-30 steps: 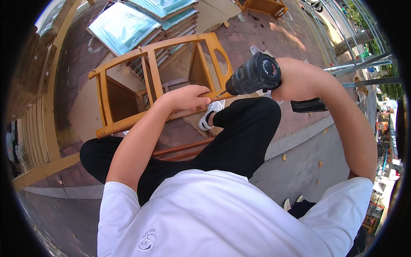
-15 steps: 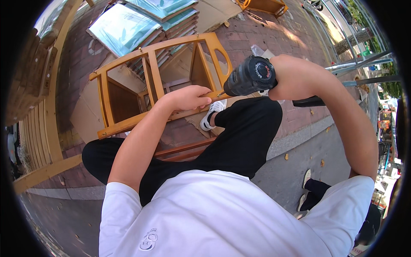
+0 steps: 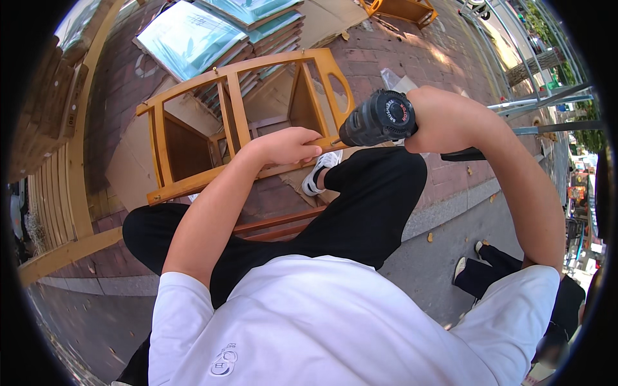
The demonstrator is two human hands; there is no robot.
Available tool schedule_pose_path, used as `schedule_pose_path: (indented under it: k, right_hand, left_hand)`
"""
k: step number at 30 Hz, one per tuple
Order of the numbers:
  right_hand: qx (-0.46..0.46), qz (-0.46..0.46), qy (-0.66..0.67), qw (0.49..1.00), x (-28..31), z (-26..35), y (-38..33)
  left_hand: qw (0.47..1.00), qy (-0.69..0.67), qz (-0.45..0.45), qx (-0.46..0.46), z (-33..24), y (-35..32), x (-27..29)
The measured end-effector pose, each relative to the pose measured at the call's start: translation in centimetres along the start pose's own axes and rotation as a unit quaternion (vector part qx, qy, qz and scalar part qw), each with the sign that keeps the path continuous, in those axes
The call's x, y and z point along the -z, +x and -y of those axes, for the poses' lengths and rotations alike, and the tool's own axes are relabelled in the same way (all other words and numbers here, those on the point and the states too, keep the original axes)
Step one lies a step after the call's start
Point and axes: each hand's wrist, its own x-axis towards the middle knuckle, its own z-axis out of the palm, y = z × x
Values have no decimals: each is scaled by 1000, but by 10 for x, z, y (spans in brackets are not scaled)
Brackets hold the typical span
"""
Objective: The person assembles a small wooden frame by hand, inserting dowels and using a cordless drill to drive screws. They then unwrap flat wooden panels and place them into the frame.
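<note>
My right hand grips a black cordless drill, whose bit points left and down at the near rail of an orange-brown wooden furniture frame. The bit tip meets the rail near its right end; whether a screw is under it is too small to tell. Just left of the tip, my left hand is closed over that rail, thumb and fingers together. The frame lies on its side before my knees, with dark panels inside and an oval cut-out at its right end. Small screws stick up from its far rail.
Stacked panels in glossy pale-blue wrap lie beyond the frame. Flattened cardboard is under it. A wooden slatted structure stands at left, metal tubing at right. Behind my right arm are another person's legs.
The drill has tilted slightly, its back end shifting a little right, with the tip still at the rail. My left hand keeps its hold. The other person's legs at right have moved.
</note>
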Motion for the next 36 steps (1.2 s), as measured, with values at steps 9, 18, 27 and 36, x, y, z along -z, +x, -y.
schedule_pose_path:
  k: [9,18,27,36]
  right_hand:
    - [-2,9,13,1000,-2,0,4]
    - [-1,16,38,999,-6,-7,9]
    - [54,-57,88,993,54,-14,-12]
    - [-55,-115,251,960,95,-43,77]
  left_hand:
    - [1000,-2,-6,3,-3,-3,0]
    - [1000,9,-7,1,-1,-1,-1]
    - [999,52,5,-10,1,-1,3]
    - [992,121,-12,-42,9,11,7]
